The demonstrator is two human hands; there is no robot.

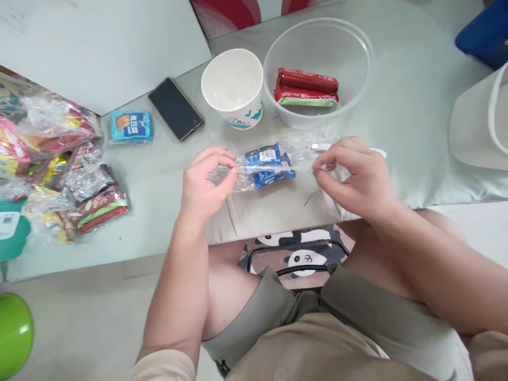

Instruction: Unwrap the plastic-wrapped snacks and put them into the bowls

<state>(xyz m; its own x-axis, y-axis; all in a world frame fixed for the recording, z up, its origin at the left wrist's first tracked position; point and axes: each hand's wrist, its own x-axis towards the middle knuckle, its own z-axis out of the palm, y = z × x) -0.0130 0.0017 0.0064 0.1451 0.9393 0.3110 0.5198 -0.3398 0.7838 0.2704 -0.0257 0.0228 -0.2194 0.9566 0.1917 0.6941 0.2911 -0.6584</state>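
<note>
Shirt (293,352) nearest, I'm pinching the bag (298,145) with left hand (203,182) and right hand (359,173), blue packs (265,156) seemingly still inside; red packs (307,82) are already occupying the tub (313,117) beyond.

On the table (413,100), a smartphone (175,108), paper cup (234,79) and plastic bowl (359,79) run left to right; wrapped bars (307,82) lie in the bowl, bagged snack packets (262,155) before it and the cup.

From where I stand, the paper cup (241,115) and plastic tub (321,50) block the way beyond the clear bag (305,147); a hand could pass between tub and white container (474,124).
</note>
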